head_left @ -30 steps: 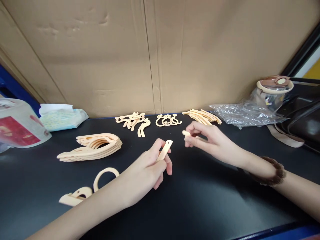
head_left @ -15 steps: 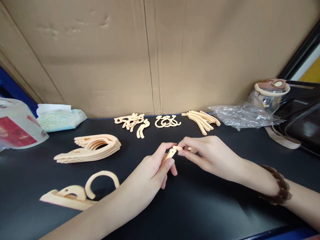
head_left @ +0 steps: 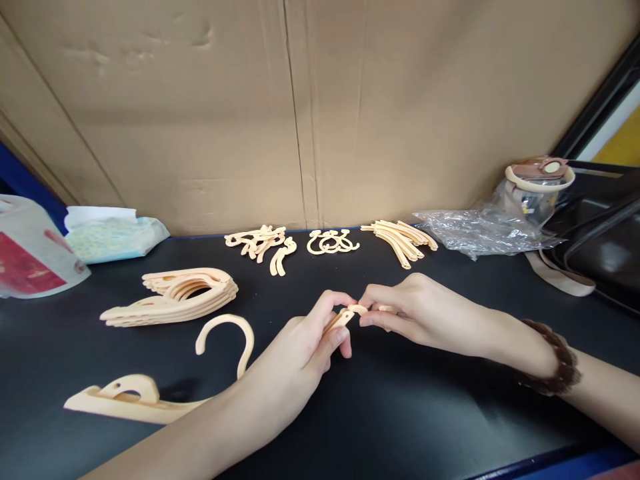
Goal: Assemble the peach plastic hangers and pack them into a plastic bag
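Note:
Near the middle of the black table, my left hand grips a beige plastic arm piece between thumb and fingers. My right hand pinches a small curved beige piece against its end; another bit of beige shows behind the right fingers. Under and beside my left forearm lies a beige part with a notched end, and a large hook rises next to it, its lower end hidden by the forearm. Stacked beige hanger frames rest at the left.
Small beige parts, hooks and long strips lie along the cardboard wall. A tissue pack and white roll stand left; plastic film, a clear cup and a black bag are right.
The large hook by my left forearm has swung up and to the right. Both hands keep their hold, slightly lower in view, and the whole scene has shifted a little left.

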Tool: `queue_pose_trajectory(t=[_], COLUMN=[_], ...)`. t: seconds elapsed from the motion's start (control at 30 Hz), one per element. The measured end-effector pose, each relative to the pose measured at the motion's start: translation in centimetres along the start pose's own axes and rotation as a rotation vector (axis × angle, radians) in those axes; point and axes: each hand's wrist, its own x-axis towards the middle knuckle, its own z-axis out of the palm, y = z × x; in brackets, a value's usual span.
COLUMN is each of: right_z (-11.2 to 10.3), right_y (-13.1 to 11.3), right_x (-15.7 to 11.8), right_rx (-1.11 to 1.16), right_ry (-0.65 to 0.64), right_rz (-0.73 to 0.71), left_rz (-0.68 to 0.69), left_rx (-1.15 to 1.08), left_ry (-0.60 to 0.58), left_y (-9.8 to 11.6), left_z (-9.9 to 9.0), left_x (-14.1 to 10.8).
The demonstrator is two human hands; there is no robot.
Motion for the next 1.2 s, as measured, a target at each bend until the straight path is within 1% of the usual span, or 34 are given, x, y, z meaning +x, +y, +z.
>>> queue_pose_trajectory(t=[0.13,0.43,0.7,0.8,0.93,1.1,1.2], right_z=[-0.4,-0.4,-0.5,-0.4,-0.3,-0.4,-0.5], right_y=[0.2,0.1,0.6,0.9,1.3,1.5,1.6], right_x=[0.1,0.0,0.3,0.4,0.5,0.5,0.5], right_rx=[0.077,0.087,0.321,0.430,0.621,0.668,0.713], right_ry=[-0.036,-0.047,-0.085,-0.130,-0.201,-0.244,-0.295], right_rz=[-0.003,0.002,0.031,0.084,0.158,0.212,0.226], left_rz=[-0.008,-0.001,0.019,0.033,0.013,0.032,0.029], left_rx=[0.061,0.084,0.127,0.132,0.146,0.169,0.184], left_ry=[0.019,0.004,-0.017,-0.035,-0.063,-0.067,-0.062], left_y=[-0.3,-0.2,-0.2,0.0,0.5,0.6,0.5], left_z=[0.1,0.0,-0.1,-0.2,-0.3,-0.3,-0.1], left_x=[0.1,0.1,0.1,0.2,0.1,0.0,0.0])
